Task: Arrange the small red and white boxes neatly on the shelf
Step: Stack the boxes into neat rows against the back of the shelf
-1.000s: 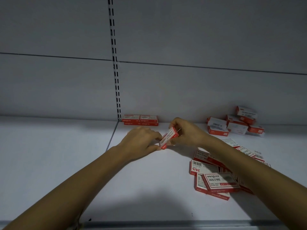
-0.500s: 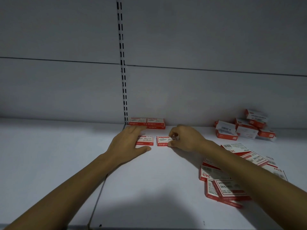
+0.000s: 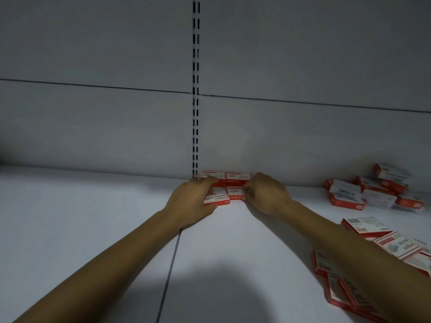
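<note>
Two red and white boxes point(image 3: 238, 177) lie side by side against the back wall. Right in front of them lie two more. My left hand point(image 3: 191, 202) covers the left front box point(image 3: 218, 199), thumb at its near edge and fingers curled over its far edge onto the back row. My right hand point(image 3: 268, 194) pinches the right edge of the right front box point(image 3: 234, 193) with curled fingers. The two front boxes touch each other and sit close to the back pair.
A heap of the same boxes point(image 3: 373, 194) sits at the back right. More loose boxes point(image 3: 366, 227) lie scattered at the front right, partly under my right forearm. A slotted upright point(image 3: 196, 101) runs up the wall; a seam point(image 3: 171, 264) splits the white shelf.
One second ago both hands held a box tilted in the air. It now lies flat as the right front box, and both front boxes have slid back toward the rear pair.
</note>
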Demonstrator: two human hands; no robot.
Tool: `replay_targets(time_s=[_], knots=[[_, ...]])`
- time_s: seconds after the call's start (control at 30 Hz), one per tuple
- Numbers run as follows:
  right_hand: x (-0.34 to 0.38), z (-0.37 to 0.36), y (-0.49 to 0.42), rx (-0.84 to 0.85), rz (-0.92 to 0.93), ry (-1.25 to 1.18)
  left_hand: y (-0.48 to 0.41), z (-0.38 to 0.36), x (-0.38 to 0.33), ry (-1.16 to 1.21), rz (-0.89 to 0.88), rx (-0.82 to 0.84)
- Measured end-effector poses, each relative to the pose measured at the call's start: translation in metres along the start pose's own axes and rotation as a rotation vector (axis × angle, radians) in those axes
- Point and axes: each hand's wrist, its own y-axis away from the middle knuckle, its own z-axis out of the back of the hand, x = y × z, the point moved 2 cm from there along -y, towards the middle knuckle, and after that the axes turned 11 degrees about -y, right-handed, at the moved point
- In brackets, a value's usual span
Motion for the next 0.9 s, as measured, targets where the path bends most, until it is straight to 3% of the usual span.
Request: replay_targets(time_s=[0.13,0.5,0.9], knots=[[0.000,-0.002,-0.001,0.003,-0.031,0.008,-0.010,-0.009,0.016,0.007,-0.021,0.029],[0.006,-0.002,-0.002,-0.033,-0.108,-0.082,-0.016,-0.023,0.027,0.270,0.035,-0.122],[0.000,0.009,0.004,-0.034,-0.198,-0.197,-0.013,-0.018,0.029,0.287,0.139,-0.125]])
